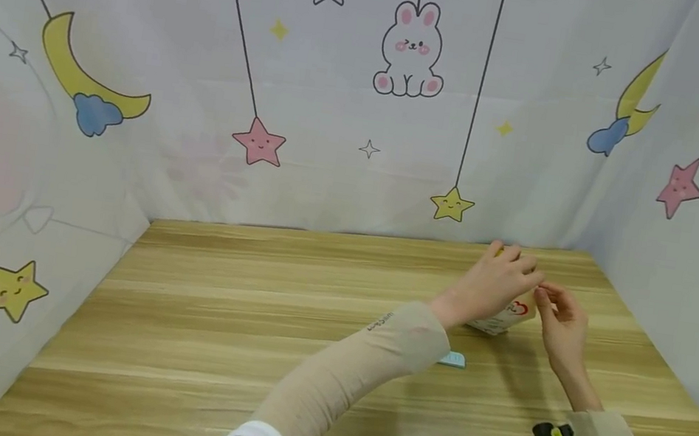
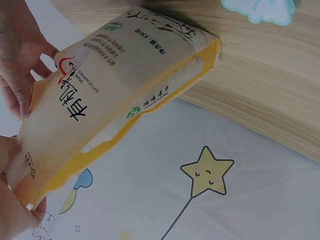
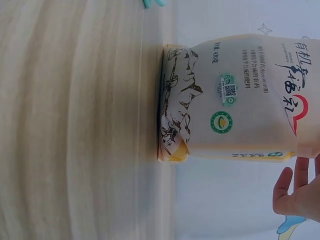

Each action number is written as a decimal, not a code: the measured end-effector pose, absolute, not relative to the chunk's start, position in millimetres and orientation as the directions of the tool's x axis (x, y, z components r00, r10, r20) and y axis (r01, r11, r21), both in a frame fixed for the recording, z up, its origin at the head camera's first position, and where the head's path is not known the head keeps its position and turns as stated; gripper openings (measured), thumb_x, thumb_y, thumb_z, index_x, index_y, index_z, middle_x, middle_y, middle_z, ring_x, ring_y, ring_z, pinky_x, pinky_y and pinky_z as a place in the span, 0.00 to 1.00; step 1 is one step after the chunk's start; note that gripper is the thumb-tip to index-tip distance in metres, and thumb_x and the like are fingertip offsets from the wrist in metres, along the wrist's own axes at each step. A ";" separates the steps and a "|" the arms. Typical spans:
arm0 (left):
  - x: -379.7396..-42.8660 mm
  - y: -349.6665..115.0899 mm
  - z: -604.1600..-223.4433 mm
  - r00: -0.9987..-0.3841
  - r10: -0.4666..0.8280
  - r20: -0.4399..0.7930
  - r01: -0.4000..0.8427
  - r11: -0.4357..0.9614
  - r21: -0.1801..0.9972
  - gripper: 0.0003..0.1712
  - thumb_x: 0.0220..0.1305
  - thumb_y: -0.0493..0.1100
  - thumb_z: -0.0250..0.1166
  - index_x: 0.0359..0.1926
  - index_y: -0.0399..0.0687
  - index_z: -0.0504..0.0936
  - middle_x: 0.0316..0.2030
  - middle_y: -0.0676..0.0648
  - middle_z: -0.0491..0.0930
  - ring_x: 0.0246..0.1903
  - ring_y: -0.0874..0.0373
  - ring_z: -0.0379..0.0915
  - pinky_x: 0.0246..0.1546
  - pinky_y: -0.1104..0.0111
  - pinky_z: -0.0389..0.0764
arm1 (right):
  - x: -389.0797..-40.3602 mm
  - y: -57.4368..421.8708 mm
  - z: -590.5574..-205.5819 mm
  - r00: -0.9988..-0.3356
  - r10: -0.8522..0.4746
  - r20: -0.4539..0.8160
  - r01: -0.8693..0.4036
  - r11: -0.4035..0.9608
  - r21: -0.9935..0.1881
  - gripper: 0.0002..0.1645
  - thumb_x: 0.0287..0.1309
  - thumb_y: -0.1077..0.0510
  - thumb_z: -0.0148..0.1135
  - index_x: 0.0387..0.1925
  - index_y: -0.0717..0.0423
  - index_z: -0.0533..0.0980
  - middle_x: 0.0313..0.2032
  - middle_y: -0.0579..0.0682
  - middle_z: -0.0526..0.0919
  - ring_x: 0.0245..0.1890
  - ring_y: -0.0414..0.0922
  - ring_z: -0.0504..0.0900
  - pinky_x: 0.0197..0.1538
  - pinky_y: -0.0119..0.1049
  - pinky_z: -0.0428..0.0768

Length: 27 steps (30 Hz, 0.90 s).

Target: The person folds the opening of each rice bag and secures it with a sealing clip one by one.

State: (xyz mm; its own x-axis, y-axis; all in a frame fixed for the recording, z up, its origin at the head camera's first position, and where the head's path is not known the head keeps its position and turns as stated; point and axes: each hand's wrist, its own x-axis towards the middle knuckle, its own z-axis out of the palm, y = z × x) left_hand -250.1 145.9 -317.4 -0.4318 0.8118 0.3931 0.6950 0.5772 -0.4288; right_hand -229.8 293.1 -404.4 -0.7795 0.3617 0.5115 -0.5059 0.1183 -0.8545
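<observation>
Head view: largest by far, a white cloth backdrop (image 1: 333, 96) printed with moons, stars and a rabbit. Next in size, a wood-grained table (image 1: 221, 364) at the foot of the cloth. Toward the table's far right, a 430-gram pale packet (image 3: 235, 97) lettered in Chinese and "Gift of Happiness", roughly upright, base apparently on the wood, with a yellow side edge (image 2: 95, 156) and one bottom corner crumpled. Probably soft at the top and heavier below, so best to leave the weight on the table and steer only the upper part.

Smaller again, the left hand (image 1: 491, 279), stretched across to the packet's top, grip curled over and pinching the upper edge. Just beside, the right hand (image 1: 564, 326), grip apparently pinching the opposite upper corner between thumb and index finger.

Step in hand, by the look of it: handling that top edge from both sides. Pinch close to the edge, pull evenly, avoid squeezing the middle; otherwise, a likely tear or tip-over. Smallest, nearer the body and partly behind the left sleeve, a pale-blue flat piece (image 1: 453, 360): worth avoiding with the forearm.
</observation>
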 end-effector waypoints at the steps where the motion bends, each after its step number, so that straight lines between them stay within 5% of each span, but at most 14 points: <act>1: -250.2 146.2 -317.5 -0.433 0.811 0.394 0.695 0.578 -0.427 0.15 0.65 0.50 0.49 0.52 0.66 0.71 0.50 0.61 0.72 0.51 0.61 0.65 0.52 0.66 0.64 | -230.0 293.0 -404.2 -0.779 0.362 0.512 -0.509 0.114 -0.853 0.16 0.55 0.70 0.53 0.30 0.45 0.79 0.27 0.35 0.78 0.29 0.31 0.73 0.30 0.20 0.69; 18: -247.5 146.6 -315.4 -0.454 0.803 0.386 0.712 0.587 -0.385 0.19 0.61 0.58 0.51 0.53 0.64 0.71 0.52 0.59 0.72 0.52 0.60 0.66 0.52 0.66 0.64 | -229.8 284.3 -396.3 -0.743 0.362 0.563 -0.613 -0.032 -0.789 0.15 0.52 0.73 0.54 0.29 0.52 0.80 0.27 0.39 0.81 0.31 0.33 0.76 0.34 0.22 0.71; 27: -247.1 148.1 -318.5 -0.429 0.795 0.429 0.645 0.602 -0.471 0.16 0.64 0.56 0.48 0.52 0.70 0.71 0.47 0.59 0.74 0.49 0.61 0.68 0.49 0.66 0.66 | -235.2 281.0 -396.9 -0.724 0.405 0.558 -0.644 -0.107 -0.758 0.13 0.50 0.73 0.56 0.25 0.54 0.80 0.23 0.41 0.81 0.28 0.33 0.76 0.33 0.20 0.73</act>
State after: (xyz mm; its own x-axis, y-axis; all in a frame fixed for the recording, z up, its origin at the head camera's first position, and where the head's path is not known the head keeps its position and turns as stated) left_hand -247.1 148.1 -318.5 -0.4294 0.7950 0.4285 0.6450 0.6021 -0.4706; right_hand -235.2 281.0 -396.9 -0.7241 0.4052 0.5581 -0.6439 -0.1073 -0.7575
